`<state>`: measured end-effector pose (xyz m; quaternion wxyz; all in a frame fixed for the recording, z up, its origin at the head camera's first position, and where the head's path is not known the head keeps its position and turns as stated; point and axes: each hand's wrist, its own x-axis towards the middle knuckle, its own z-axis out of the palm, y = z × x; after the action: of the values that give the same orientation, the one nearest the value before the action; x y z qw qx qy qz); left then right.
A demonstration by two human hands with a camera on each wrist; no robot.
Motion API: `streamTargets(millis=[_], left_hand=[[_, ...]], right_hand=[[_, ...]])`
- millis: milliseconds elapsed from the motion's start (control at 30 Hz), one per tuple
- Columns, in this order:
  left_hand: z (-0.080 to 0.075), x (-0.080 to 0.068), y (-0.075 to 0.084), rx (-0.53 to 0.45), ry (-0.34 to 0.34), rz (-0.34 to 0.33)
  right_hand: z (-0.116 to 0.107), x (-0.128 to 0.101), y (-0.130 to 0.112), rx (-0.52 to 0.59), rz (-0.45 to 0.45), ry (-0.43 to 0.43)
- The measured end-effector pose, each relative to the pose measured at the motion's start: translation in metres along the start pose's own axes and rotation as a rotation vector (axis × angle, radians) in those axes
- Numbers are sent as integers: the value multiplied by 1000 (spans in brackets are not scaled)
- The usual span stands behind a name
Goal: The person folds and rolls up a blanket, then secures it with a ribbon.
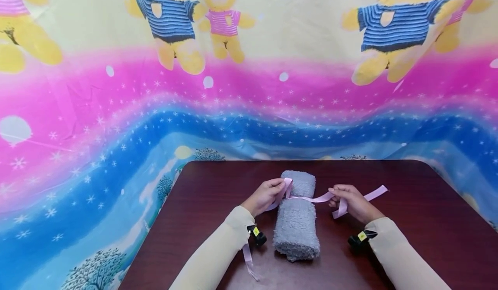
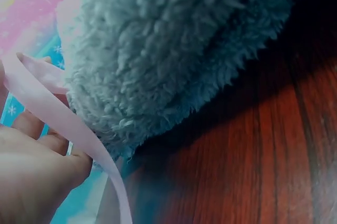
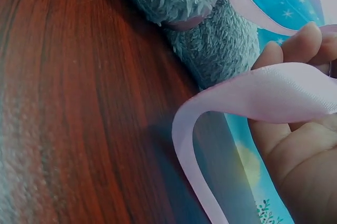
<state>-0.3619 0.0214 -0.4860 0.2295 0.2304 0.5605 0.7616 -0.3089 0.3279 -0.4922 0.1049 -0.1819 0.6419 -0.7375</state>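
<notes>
A rolled grey fluffy towel (image 1: 296,229) lies lengthwise on the dark table. Round its upper part runs a pink ribbon (image 1: 305,199), cinching the roll. My left hand (image 1: 268,195) pinches the ribbon in a raised loop at the towel's left side; that end trails down past the wrist to the table. On the other side, my right hand (image 1: 352,202) grips the ribbon's other end, drawn out to the right, its tail hanging and sticking out beyond the hand. In the right wrist view the towel (image 3: 221,39) is squeezed in where the ribbon passes.
The dark reddish wooden table (image 1: 218,177) has rounded far corners. Behind it hangs a cloth (image 1: 249,87) printed with bears and snowflakes. A black wrist camera (image 1: 257,236) is strapped to the left wrist and another black camera (image 1: 359,239) to the right.
</notes>
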Motion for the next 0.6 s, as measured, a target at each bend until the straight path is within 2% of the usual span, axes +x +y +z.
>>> streamTargets(millis=[133, 300, 367, 500, 600], left_hand=[[3, 2, -3, -29, -8, -7], [7, 4, -6, 19, 85, -46], [9, 5, -8, 80, 120, -40], [13, 6, -11, 199, 163, 43], [16, 7, -14, 241, 180, 107]], right_hand=[[1, 0, 1, -6, 3, 5], [1, 2, 3, -3, 5, 2], [1, 2, 3, -1, 5, 2], [1, 2, 3, -6, 6, 2], [0, 1, 1, -3, 7, -11]])
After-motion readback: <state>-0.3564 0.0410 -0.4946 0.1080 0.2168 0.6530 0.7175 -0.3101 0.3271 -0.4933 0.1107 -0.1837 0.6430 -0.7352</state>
